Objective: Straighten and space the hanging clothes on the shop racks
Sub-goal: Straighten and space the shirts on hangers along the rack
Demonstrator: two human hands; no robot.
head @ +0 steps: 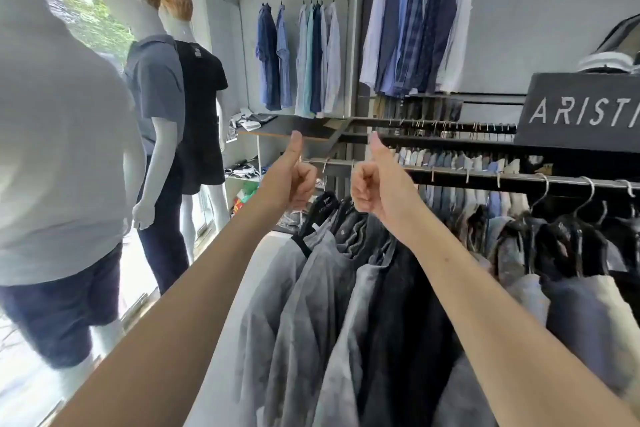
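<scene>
Both my arms reach forward over the near rack. My left hand (294, 177) and my right hand (375, 184) each make a fist with the thumb pointing up, and neither holds anything. They hover side by side above the left end of the metal rail (485, 177). Under them hang grey and dark shirts (329, 288), packed close on black hangers. More shirts on wire hooks (568, 253) hang further right along the same rail. A second row of folded-looking shirts (460, 161) shows behind the rail.
Three mannequins (156, 87) in polo shirts and shorts stand at the left by the window. Blue and white shirts (301, 55) hang on a wall rail at the back, with more shirts (419, 17) high up. A dark brand sign (581, 111) sits at the right.
</scene>
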